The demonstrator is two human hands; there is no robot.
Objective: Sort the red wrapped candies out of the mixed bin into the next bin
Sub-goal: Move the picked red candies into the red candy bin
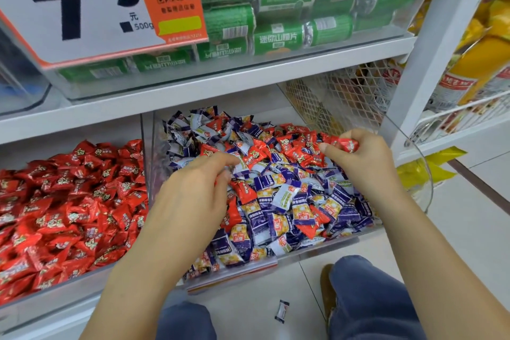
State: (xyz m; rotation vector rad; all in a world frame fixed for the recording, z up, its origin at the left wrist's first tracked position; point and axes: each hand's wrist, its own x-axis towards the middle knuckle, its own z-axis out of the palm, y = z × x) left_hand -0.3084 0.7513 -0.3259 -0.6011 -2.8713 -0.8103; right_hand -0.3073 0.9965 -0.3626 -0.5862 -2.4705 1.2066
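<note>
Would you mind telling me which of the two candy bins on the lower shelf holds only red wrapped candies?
The left bin holds only red wrapped candies. The bin beside it on the right, the mixed bin, has purple-and-white wrappers among the red.

Shop aisle, white shelving unit, pale tiled floor.
White shelf board (pixel 248 74) carrying clear case of green cans (pixel 284 8); large price sign (pixel 77 8) hung in front; white upright post (pixel 430 44); wire mesh panel (pixel 331 96); yellow packets (pixel 485 44) at right; tile floor (pixel 469 215).
</note>
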